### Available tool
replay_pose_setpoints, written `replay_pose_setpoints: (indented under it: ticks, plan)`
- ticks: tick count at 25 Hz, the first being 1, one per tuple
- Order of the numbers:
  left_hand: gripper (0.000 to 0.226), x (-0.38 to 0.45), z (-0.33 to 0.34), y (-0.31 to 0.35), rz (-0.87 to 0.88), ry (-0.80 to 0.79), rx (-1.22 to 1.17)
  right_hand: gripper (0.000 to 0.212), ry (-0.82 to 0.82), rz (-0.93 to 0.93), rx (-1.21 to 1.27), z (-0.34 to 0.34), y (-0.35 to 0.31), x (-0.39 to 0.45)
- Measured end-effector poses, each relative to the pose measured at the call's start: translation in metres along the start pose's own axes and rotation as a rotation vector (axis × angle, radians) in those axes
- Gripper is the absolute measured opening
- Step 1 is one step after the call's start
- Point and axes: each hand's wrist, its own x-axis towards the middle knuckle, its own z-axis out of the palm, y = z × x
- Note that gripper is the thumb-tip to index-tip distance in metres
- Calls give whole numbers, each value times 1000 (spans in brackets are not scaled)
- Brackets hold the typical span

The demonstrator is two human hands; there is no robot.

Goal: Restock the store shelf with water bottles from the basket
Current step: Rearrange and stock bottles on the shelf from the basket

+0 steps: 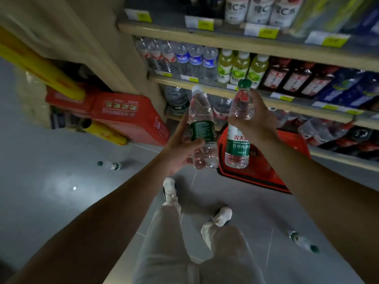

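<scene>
My left hand point(180, 148) grips a clear water bottle point(202, 117) with a white cap and a dark green label, held upright at its lower half. My right hand point(256, 117) holds a second water bottle point(238, 148) with a green cap and a green-and-white label, fingers wrapped round its upper part. Both bottles hang side by side in front of the store shelf point(205, 87). The red basket point(266, 177) stands on the floor below my right hand, partly hidden by the bottle and my arm.
Rows of water, juice and dark drink bottles fill the shelves. Red cartons point(127, 113) and yellow rolls point(61, 78) lie on the left by the shelf end. Two bottles lie on the grey floor, one on the left point(109, 165), another on the right point(303, 241). My feet are below.
</scene>
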Motion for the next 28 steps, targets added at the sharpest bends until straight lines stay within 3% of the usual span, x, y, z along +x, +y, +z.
replay_pose_setpoints:
  ticks: [6, 12, 15, 20, 23, 28]
  plan:
    - [100, -5, -83, 41, 189, 86, -56, 92, -75, -145, -17, 54, -88, 29]
    - [112, 47, -175, 113, 255, 103, -65, 93, -37, -194, -47, 107, -168, 86]
    - [102, 89, -211, 159, 264, 131, -9, 90, 12, -192, -27, 125, -202, 119]
    - [73, 162, -235, 227, 259, 208, 34, 91, 99, -198, 30, 136, -229, 170]
    - [93, 202, -241, 258, 308, 238, 133, 92, 123, -206, 17, 140, -231, 195]
    - [103, 248, -242, 296, 528, 354, 227, 94, 142, -222, -3, 149, -232, 223]
